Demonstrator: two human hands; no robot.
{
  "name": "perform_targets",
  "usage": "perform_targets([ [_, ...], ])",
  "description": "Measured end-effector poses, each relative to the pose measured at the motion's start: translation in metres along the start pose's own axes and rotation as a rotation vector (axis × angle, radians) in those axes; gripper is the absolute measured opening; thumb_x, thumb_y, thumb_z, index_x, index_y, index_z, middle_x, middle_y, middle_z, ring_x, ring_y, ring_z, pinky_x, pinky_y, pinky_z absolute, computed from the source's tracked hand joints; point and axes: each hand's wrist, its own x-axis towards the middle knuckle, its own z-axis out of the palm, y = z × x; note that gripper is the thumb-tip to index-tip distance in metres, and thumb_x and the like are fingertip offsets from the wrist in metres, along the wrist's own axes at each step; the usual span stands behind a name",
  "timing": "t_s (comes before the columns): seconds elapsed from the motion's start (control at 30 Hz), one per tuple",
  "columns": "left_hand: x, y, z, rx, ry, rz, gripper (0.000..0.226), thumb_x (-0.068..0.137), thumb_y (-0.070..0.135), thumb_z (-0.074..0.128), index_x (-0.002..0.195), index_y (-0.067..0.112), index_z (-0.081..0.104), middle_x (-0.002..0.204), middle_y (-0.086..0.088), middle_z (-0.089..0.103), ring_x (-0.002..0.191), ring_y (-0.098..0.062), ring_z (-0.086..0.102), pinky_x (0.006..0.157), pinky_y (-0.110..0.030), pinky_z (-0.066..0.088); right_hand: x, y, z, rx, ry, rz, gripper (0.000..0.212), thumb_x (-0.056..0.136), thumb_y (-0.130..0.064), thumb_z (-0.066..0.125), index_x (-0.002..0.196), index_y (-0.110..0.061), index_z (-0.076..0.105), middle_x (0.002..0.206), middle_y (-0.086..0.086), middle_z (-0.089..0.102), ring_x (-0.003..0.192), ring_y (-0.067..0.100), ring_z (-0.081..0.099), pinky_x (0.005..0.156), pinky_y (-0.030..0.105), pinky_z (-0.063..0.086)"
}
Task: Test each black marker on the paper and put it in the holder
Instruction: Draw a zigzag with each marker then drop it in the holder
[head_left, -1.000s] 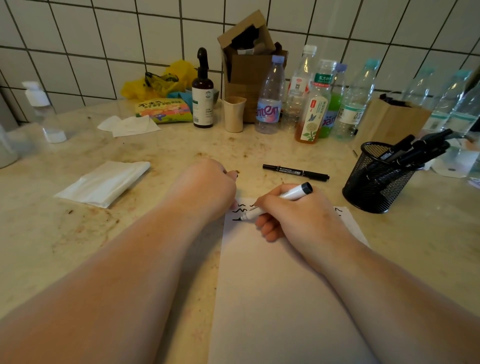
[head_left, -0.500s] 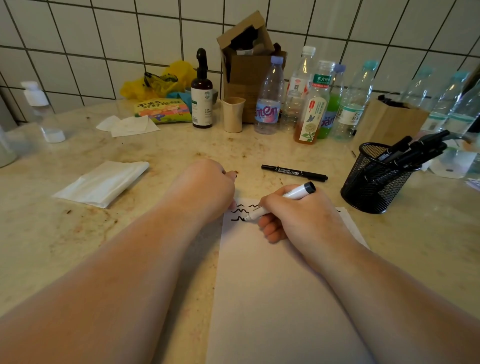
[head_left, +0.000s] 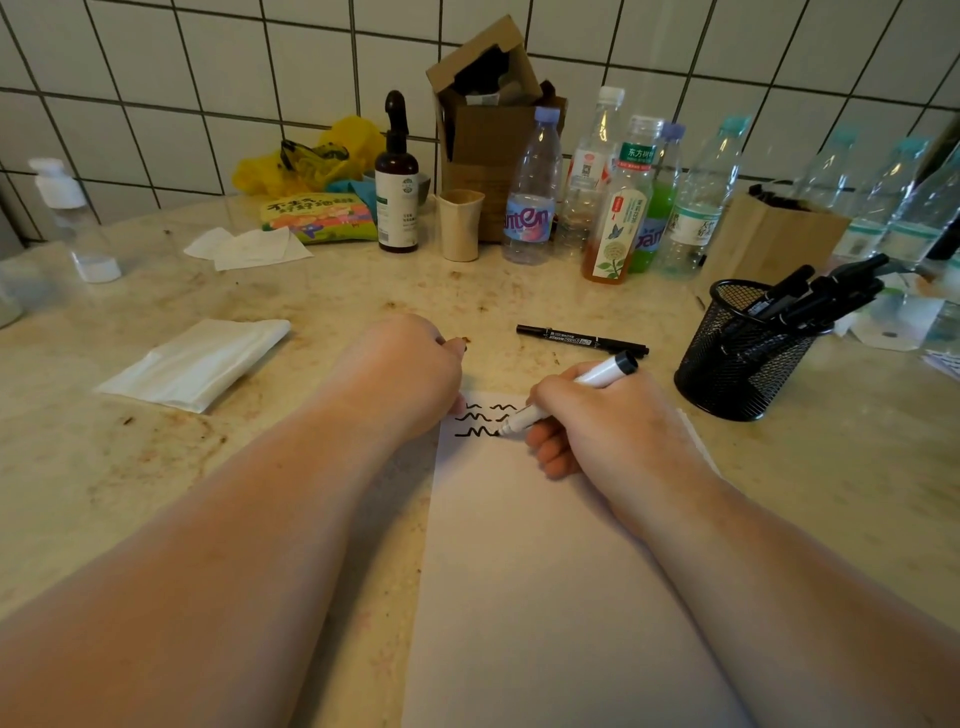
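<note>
Pinching the white-barrelled marker (head_left: 566, 395) low near its tip, our right hand (head_left: 597, 415) has fingers curled round it, nib on the paper (head_left: 545, 597) beside wavy test lines. Our left hand (head_left: 410, 374), curled at nine o'clock of the nib, pins the sheet's corner; whether it holds anything we cannot tell. The marker looks light, stiff and smooth, so mid-barrel suits carrying. A black marker (head_left: 582, 340) lies at twelve o'clock; the mesh holder (head_left: 737, 364) stands at two o'clock
</note>
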Motion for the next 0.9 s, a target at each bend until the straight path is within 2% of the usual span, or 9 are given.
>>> perform_targets([
  [0.1, -0.002, 0.000, 0.000, 0.020, -0.001, 0.031, 0.034, 0.101, 0.038, 0.044, 0.089, 0.016, 0.067, 0.069, 0.004, 0.076, 0.067, -0.008, 0.064, 0.053, -0.026, 0.042, 0.003, 0.001, -0.005, 0.052, 0.016, 0.017, 0.019, 0.073, -0.020, 0.060, 0.068, -0.012, 0.076, 0.061, 0.010, 0.074, 0.048, 0.018, 0.062, 0.047, 0.029, 0.052],
  [0.23, -0.002, -0.001, -0.001, 0.089, 0.031, 0.097, 0.035, 0.099, 0.044, 0.047, 0.085, 0.020, 0.069, 0.077, 0.005, 0.074, 0.074, -0.015, 0.065, 0.064, -0.029, 0.052, 0.009, -0.001, -0.015, 0.240, 0.058, 0.060, 0.017, 0.072, -0.025, 0.066, 0.060, -0.018, 0.074, 0.055, 0.006, 0.062, 0.042, 0.016, 0.048, 0.040, 0.026, 0.038],
  [0.37, -0.002, -0.002, -0.001, 0.022, 0.010, 0.171, 0.022, 0.096, 0.044, 0.055, 0.090, 0.029, 0.071, 0.077, 0.010, 0.069, 0.068, -0.006, 0.060, 0.053, -0.023, 0.041, 0.017, -0.002, -0.024, 0.472, 0.119, 0.080, 0.025, 0.087, -0.019, 0.071, 0.065, -0.021, 0.058, 0.051, -0.001, 0.043, 0.039, 0.011, 0.030, 0.038, 0.022, 0.024],
  [0.47, -0.003, -0.002, 0.001, -0.049, -0.021, 0.230, 0.016, 0.097, 0.034, 0.057, 0.087, 0.035, 0.070, 0.078, 0.012, 0.068, 0.065, -0.004, 0.058, 0.052, -0.020, 0.037, 0.018, -0.006, -0.027, 0.597, 0.122, 0.053, 0.023, 0.095, -0.020, 0.067, 0.072, -0.017, 0.065, 0.052, -0.001, 0.046, 0.039, 0.011, 0.035, 0.038, 0.023, 0.028],
  [0.57, -0.005, -0.001, 0.001, -0.070, -0.034, 0.272, 0.018, 0.098, 0.028, 0.055, 0.091, 0.041, 0.065, 0.077, 0.019, 0.066, 0.067, -0.001, 0.057, 0.053, -0.016, 0.035, 0.018, -0.009, -0.029, 0.659, 0.097, 0.046, 0.037, 0.098, -0.026, 0.060, 0.066, -0.016, 0.075, 0.053, 0.001, 0.049, 0.042, 0.013, 0.040, 0.041, 0.024, 0.031],
  [0.7, -0.006, -0.001, 0.002, -0.099, -0.050, 0.317, 0.022, 0.099, 0.026, 0.054, 0.095, 0.047, 0.060, 0.080, 0.021, 0.068, 0.069, -0.005, 0.060, 0.053, -0.016, 0.038, 0.018, -0.009, -0.027, 0.680, 0.091, 0.046, 0.041, 0.097, -0.021, 0.057, 0.060, -0.017, 0.075, 0.053, 0.001, 0.051, 0.043, 0.014, 0.041, 0.041, 0.024, 0.033],
  [0.83, -0.005, -0.001, 0.002, -0.144, -0.056, 0.316, 0.023, 0.099, 0.026, 0.055, 0.093, 0.047, 0.062, 0.080, 0.018, 0.069, 0.065, -0.006, 0.059, 0.045, -0.011, 0.043, 0.018, -0.009, -0.026, 0.644, 0.092, 0.040, 0.042, 0.095, -0.020, 0.060, 0.055, -0.020, 0.075, 0.052, 0.001, 0.055, 0.043, 0.013, 0.046, 0.041, 0.024, 0.037],
  [0.9, -0.006, -0.001, 0.002, -0.134, -0.053, 0.333, 0.025, 0.098, 0.026, 0.055, 0.091, 0.049, 0.062, 0.080, 0.019, 0.069, 0.065, -0.006, 0.060, 0.047, -0.012, 0.043, 0.018, -0.008, -0.026, 0.627, 0.095, 0.042, 0.042, 0.094, -0.020, 0.062, 0.054, -0.021, 0.076, 0.053, 0.001, 0.058, 0.043, 0.012, 0.048, 0.041, 0.023, 0.039],
])
